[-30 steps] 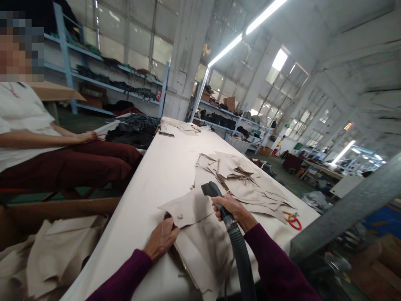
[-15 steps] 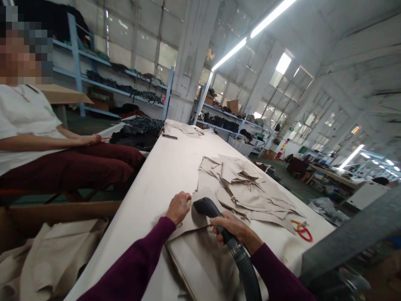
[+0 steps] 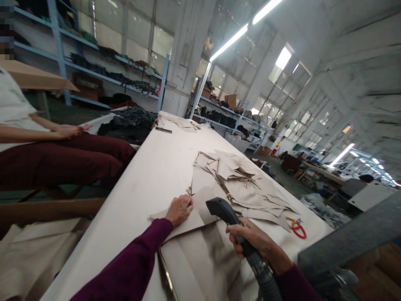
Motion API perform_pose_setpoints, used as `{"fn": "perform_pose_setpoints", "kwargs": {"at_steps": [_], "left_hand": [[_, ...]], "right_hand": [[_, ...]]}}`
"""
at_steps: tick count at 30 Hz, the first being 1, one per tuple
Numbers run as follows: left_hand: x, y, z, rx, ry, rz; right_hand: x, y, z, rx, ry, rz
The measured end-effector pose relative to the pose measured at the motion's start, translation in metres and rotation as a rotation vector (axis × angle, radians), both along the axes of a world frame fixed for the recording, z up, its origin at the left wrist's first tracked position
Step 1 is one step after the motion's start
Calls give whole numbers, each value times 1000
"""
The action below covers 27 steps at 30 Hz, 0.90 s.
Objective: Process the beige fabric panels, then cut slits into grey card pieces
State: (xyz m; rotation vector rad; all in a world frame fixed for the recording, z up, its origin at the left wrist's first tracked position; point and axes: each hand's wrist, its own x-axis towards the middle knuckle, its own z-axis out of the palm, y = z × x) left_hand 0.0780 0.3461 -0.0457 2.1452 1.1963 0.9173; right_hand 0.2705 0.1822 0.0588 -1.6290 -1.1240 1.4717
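Observation:
My right hand is wrapped round the black handle of a vacuum hose nozzle, whose tip hangs just over the beige fabric. Fingers curled together, my left hand grips the edge of a beige fabric piece on the table. A small metal zipper pull shows just beyond its fingers. Closer to me lies a beige bag panel with a metal zipper along its left side. A pile of beige cut pieces with zippers spreads beyond the nozzle.
Red-and-orange-handled pliers lie at the right of the white table. A box of beige fabric stands at the left. A seated person is beside the table. A grey metal beam crosses at right.
The nozzle in my right hand has moved right and toward me, away from my left hand. My left hand has lowered onto the fabric. The camera view has shifted slightly.

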Motion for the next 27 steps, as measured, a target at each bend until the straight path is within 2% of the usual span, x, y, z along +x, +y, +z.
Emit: {"fn": "perform_pose_setpoints", "kwargs": {"at_steps": [2, 6, 9, 18, 27], "left_hand": [[-2, 4, 0, -38, -84, 126], [-13, 14, -5, -119, -266, 487], [-18, 18, -10, -164, -370, 622], [-16, 22, -19, -204, -546, 700], [-16, 25, -20, -216, -576, 757]], "right_hand": [[0, 6, 1, -13, -29, 39], [-2, 29, 1, -47, -85, 87], [-6, 47, 0, -109, -115, 162], [-22, 64, 3, -117, -155, 259], [-51, 94, -12, -111, 4, 319]]}}
